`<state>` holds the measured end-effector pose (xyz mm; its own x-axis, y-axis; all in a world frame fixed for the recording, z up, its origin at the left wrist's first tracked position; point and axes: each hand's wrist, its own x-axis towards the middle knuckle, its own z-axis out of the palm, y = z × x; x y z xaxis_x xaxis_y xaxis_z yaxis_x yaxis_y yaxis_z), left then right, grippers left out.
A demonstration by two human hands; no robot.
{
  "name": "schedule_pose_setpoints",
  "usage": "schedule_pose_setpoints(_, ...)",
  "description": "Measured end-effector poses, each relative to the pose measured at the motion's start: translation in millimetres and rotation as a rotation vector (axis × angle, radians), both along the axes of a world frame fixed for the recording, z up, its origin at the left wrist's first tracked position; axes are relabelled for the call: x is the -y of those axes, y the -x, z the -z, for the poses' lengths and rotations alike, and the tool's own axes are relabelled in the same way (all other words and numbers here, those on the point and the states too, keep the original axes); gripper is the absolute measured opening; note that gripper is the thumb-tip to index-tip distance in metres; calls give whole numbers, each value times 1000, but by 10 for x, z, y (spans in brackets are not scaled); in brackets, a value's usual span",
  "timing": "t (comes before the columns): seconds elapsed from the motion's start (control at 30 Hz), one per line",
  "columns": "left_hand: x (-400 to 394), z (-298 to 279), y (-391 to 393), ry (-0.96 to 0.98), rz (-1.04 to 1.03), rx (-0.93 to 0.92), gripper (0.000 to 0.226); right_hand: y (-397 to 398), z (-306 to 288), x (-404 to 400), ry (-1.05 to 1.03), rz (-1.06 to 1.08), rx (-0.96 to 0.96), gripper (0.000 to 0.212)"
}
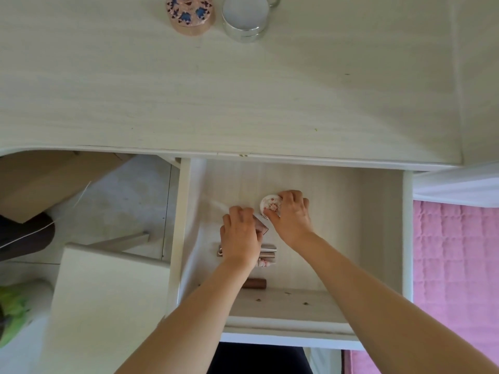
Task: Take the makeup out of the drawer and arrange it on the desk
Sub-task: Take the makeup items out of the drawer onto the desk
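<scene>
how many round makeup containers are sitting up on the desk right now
2. A pink patterned round box and a silver-rimmed white round case sit side by side at the desk's far edge. Both are partly cut off by the frame; others beyond it may be hidden.

Single head-worn view, looking steeply down, desk (243,103) above, open drawer (351,225) close below

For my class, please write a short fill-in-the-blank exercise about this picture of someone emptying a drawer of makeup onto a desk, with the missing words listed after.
1. Both hands reach into the open ____ below the desk top.
2. The right hand grips a small round white compact, while the left hand holds a ____ case.
3. On the desk stand ____ round containers: a pink patterned box and a white jar.
4. The brown tube lies nearest the drawer's ____ edge.

Missing words: drawer; pink; two; front
</scene>
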<state>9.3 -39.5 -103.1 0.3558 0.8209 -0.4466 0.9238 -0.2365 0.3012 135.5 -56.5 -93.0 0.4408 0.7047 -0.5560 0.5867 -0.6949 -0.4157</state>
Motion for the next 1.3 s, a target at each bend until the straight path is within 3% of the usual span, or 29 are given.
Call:
schedule_pose_setpoints(0.33,86,-49,36,51,-80,215,28,120,-50,274,-82,118,-103,49)
schedule_pose_setpoints(0.43,59,-93,60,121,-238,288,28,126,-73,334,-34,109,-115,59)
schedule_pose_setpoints(0.57,-4,-308,78,345,-545,452,32,48,-188,430,53,176,-151,49)
schedule_pose_setpoints(0.67,-52,-532,116,518,-721,589,33,-5,-375,462,73,352,-258,40)
schedule_pose_setpoints(0.8,-124,-848,194,576,-862,758,25,2,-698,444,-36,618,-509,30)
schedule_pose_setpoints(0.97,-255,-1211,264,540,-894,849,13,121,-1141,279,-195,657,-617,20)
schedule_pose_setpoints(1.13,-554,-1539,295,343,-788,850,8,230,-1546,-97,-315,548,-440,28)
schedule_pose_setpoints(1.3,-968,-1787,282,239,-705,940,8,236,-1830,-549,-374,512,-400,31)
